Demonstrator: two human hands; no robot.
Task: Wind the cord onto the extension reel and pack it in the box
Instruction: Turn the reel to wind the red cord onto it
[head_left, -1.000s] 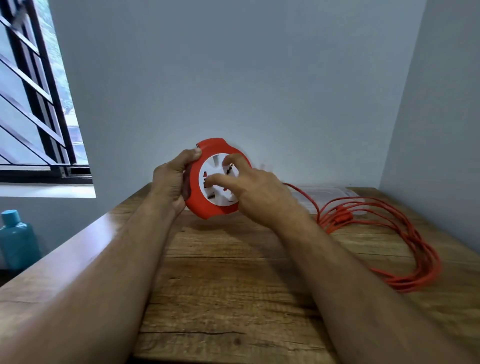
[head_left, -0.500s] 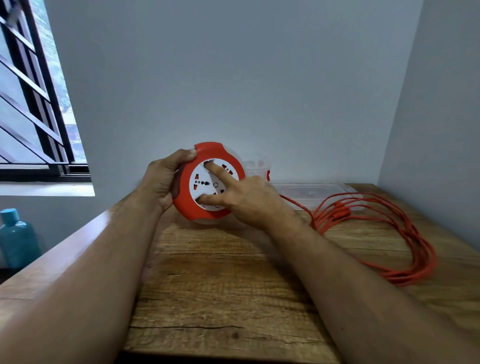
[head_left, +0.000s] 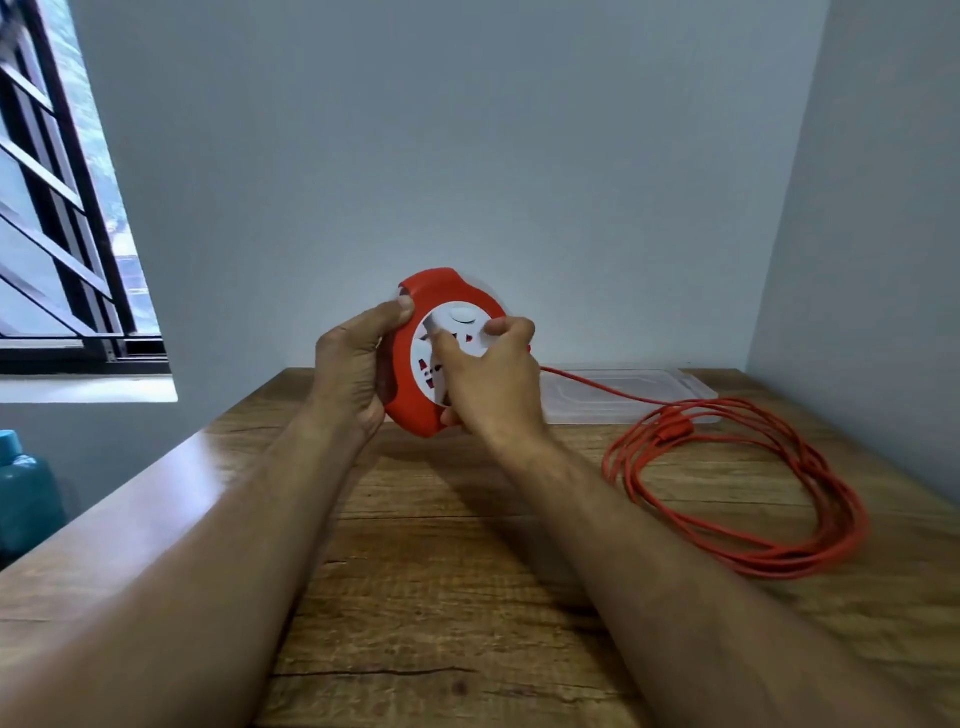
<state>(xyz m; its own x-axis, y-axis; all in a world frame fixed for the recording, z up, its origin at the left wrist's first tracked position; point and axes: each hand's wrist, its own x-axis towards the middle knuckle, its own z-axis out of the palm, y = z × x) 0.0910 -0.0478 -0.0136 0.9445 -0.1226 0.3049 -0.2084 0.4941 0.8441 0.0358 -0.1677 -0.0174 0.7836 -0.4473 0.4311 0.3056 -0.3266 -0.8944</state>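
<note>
The red extension reel (head_left: 415, 395) is held upright above the far middle of the wooden bench (head_left: 467, 597), its white socket face (head_left: 457, 332) turned toward the camera. The left hand (head_left: 353, 374) grips the reel's red rim from its 9 o'clock side, thumb curled over the top edge and fingers wrapped behind. The right hand (head_left: 488, 379) lies across the socket face from the 3 o'clock side, its fingers curled against the white disc and its thumb under the lower rim; how firmly it grasps the disc cannot be told, as the fingers are blurred.

From behind the right hand the orange cord (head_left: 810, 499) runs toward 3 o'clock and falls into a loose coil of several loops lying on the bench at about 4 o'clock from the reel. A thicker orange piece (head_left: 672, 428) sits on the near-left part of the coil. A clear plastic box lid (head_left: 623, 395) lies flat against the back wall, just behind the coil, with the cord crossing over it.

At 9 o'clock a barred window (head_left: 67, 234) is set in the left wall, and a teal bottle (head_left: 26, 493) stands below bench level at the left edge.
</note>
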